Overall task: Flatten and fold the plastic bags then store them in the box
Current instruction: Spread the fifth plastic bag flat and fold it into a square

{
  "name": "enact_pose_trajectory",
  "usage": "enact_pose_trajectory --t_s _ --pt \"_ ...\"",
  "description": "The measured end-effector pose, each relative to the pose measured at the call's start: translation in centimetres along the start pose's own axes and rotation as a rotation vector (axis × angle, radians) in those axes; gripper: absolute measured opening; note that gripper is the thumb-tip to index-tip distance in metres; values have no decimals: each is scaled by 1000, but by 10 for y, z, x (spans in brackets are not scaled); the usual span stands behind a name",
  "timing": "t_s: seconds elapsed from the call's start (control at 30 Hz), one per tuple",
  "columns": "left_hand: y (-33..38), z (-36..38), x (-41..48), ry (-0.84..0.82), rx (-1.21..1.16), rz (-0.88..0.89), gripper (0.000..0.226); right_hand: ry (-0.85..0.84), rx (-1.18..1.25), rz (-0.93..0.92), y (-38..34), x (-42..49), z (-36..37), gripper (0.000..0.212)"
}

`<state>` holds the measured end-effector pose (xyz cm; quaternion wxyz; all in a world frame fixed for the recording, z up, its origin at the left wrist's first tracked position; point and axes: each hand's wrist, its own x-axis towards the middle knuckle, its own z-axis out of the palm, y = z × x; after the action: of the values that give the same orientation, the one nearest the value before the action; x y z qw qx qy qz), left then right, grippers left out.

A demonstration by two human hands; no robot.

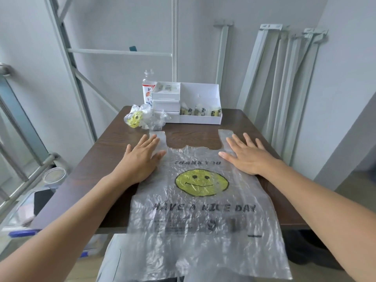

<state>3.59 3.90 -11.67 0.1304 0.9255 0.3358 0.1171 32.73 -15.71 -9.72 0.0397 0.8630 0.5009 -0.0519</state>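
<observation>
A clear plastic bag (pixel 201 202) with a yellow smiley face and black print lies spread flat on the dark wooden table (pixel 203 137), its bottom hanging over the near edge. My left hand (pixel 142 157) presses flat on the bag's left handle and upper corner, fingers straight. My right hand (pixel 247 154) presses flat on the right handle and upper corner. A white box (pixel 200 119) with compartments stands at the table's far side and holds several folded bags. A crumpled smiley bag (pixel 142 119) lies to the left of the box.
A clear bottle with a red and white label (pixel 148 88) stands behind the box's left end. Grey metal rails (pixel 284 88) lean on the wall at the right. A ladder-like frame (pixel 81 78) and railing stand at the left. A round lid (pixel 54 175) lies below the table's left side.
</observation>
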Motion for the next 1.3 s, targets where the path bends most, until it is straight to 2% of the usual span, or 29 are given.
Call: enact_pose_trajectory --t_s 0.07,0.13,0.2,0.27,0.33,0.5,0.83,0.93,1.0,1.07,1.13,1.3 --pt "13 0 -5 43 1 65 59 137 -39 -32 4 1 -4 78" --pt "26 -1 -12 -15 -33 59 44 240 71 -36 4 -5 -7 62" --pt "37 1 -20 -70 -112 13 35 248 222 -34 -1 -16 -7 48" --pt "43 10 -24 -78 -16 39 51 181 229 -73 -5 -27 3 53" --pt "44 23 -21 -110 123 29 82 85 167 -119 -5 -33 16 66" --pt "49 27 -14 -165 197 38 108 -4 80 27 14 -34 29 75" --pt "47 31 46 -181 210 -10 106 34 98 84 32 4 18 79" --pt "44 26 51 -149 103 -27 116 76 139 99 32 13 16 78" --pt "41 23 50 -49 -62 -59 118 137 250 116 33 10 12 74" --pt "44 16 43 63 -203 -83 105 194 395 118 31 0 1 69" --pt "56 10 28 143 -225 -85 75 214 405 101 21 -17 -9 67" --pt "137 -2 -36 53 -291 -28 22 88 272 -3 -56 -69 -19 66"
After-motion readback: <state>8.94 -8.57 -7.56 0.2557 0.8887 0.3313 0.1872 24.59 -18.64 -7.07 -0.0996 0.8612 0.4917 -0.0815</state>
